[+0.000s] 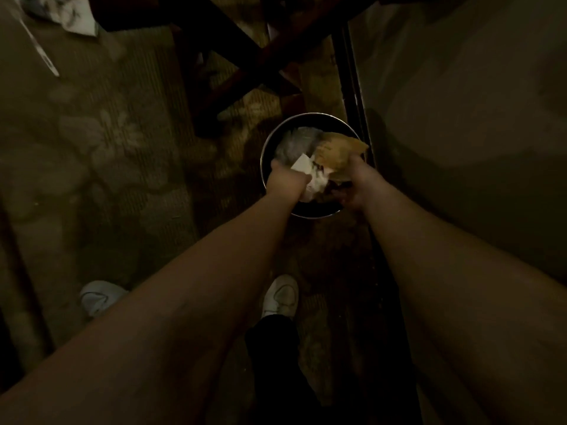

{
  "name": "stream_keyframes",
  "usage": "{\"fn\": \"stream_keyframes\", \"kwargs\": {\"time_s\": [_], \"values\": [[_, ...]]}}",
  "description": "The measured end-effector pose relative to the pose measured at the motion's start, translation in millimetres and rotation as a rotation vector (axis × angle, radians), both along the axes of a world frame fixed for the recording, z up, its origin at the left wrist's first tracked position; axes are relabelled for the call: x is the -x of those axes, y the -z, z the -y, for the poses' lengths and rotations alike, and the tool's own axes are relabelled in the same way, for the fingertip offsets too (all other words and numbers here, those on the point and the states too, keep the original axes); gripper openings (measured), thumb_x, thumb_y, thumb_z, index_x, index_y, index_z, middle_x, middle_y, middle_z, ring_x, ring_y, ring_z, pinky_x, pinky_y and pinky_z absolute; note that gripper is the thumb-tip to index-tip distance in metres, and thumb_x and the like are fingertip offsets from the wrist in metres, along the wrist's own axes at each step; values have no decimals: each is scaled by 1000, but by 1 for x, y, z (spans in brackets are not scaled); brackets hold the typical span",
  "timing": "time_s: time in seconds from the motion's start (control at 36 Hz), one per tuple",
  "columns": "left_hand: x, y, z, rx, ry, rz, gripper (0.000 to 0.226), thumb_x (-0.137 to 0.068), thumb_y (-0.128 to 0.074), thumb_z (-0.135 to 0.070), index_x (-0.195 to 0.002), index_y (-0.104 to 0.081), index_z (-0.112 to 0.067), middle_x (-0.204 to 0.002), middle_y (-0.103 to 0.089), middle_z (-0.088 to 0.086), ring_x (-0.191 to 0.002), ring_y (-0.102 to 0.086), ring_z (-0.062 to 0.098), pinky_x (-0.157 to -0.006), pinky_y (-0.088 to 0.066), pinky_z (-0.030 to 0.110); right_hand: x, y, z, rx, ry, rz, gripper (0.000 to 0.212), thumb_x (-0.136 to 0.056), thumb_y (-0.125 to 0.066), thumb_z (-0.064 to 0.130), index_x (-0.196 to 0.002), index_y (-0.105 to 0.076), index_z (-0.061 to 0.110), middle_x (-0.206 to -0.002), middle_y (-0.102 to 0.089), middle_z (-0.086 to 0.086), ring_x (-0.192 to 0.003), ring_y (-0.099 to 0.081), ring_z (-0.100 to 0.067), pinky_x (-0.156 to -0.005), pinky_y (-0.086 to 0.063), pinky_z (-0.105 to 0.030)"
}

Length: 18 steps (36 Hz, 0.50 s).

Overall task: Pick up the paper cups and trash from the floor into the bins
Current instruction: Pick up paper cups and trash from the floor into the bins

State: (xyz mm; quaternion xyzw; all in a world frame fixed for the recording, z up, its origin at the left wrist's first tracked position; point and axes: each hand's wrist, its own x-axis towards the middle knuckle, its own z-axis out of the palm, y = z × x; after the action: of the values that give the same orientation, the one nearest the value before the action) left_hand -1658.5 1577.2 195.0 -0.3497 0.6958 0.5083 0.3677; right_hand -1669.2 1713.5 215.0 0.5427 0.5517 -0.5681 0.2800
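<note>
Crumpled paper [310, 176] and a brown bag [334, 150], gripped by left hand [287, 179] and right hand [356, 182], should be pushed deep before release into the bin [266, 148] at twelve o'clock.

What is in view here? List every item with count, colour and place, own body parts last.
bin: one, round, dark with metal rim, on the carpet by the wall
white paper: one, over the bin, at the left hand
brown paper: one, over the bin, at the right hand
wooden frame: one, dark, crossed, beyond the bin
papers: white, floor, top left
shoes: two, white, near edge
left hand: grips white paper
right hand: grips brown paper
</note>
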Motion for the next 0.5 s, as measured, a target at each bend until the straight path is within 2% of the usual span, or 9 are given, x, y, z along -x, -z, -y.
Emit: {"fn": "stream_keyframes", "kwargs": {"time_s": [0.06,0.11,0.17,0.25,0.28,0.33,0.39,0.44,0.5], "values": [[1,-6,4,-16,8,-11,74,-89,-69,-20,-149,-28,-12,-133,-56,15,-110,-60,33,-88,-57,43,1,-9,1,-12,-50,51,36,-100,-51,48,-115,-55,16,-98,-62,-10,-83,-63,-23,-53,-56,-36],[0,-13,11,-7,37,-54,58,-91,-63,-19,-143,-40,-12,-126,-60,12,-100,-60,28,-82,-54,35,-2,-18,2,17,-80,109,31,-101,-52,40,-105,-55,10,-85,-57,-6,-78,-60,-19,-66,-56,-32],[-4,-19,20,-5,50,-99,49,-93,-59,-18,-140,-47,-11,-126,-61,11,-106,-59,28,-81,-49,31,-4,-18,2,-2,-175,167,39,-101,-51,42,-117,-54,7,-96,-58,-8,-93,-61,-23,-83,-51,-38],[-11,-33,35,-31,38,-123,54,-95,-57,-20,-147,-43,-14,-139,-54,7,-119,-56,26,-83,-45,28,-10,-27,0,-117,-343,183,47,-101,-47,39,-132,-50,4,-115,-60,-13,-101,-61,-30,-90,-50,-42],[-13,-38,40,-43,33,-125,55,-95,-58,-21,-148,-43,-15,-140,-54,7,-118,-57,25,-83,-46,28,-13,-30,-1,-155,-387,160,46,-101,-48,35,-135,-51,4,-111,-62,-10,-96,-62,-27,-89,-51,-41],[-17,-49,52,-70,26,-124,55,-94,-60,-25,-146,-45,-15,-137,-57,7,-114,-60,25,-81,-48,28,-19,-40,0,-223,-459,91,43,-99,-52,30,-136,-54,7,-90,-59,0,-75,-57,-15,-76,-51,-34],[-21,-60,65,-97,14,-128,53,-95,-61,-26,-145,-47,-15,-131,-60,7,-109,-63,24,-78,-50,29,-23,-52,6,-263,-506,57,42,-98,-54,28,-134,-57,6,-84,-56,2,-72,-54,-13,-73,-51,-32],[-23,-71,83,-114,7,-131,51,-95,-61,-26,-144,-48,-16,-126,-62,6,-103,-64,21,-78,-53,29,-23,-65,17,-305,-567,64,46,-98,-53,32,-135,-56,5,-102,-60,-7,-96,-60,-22,-93,-50,-38],[-25,-84,104,-135,-4,-124,50,-96,-60,-26,-143,-48,-16,-121,-64,5,-98,-66,18,-77,-55,29,-21,-83,30,-344,-650,91,45,-101,-47,35,-130,-55,2,-117,-55,-16,-120,-54,-32,-101,-42,-39]]}}
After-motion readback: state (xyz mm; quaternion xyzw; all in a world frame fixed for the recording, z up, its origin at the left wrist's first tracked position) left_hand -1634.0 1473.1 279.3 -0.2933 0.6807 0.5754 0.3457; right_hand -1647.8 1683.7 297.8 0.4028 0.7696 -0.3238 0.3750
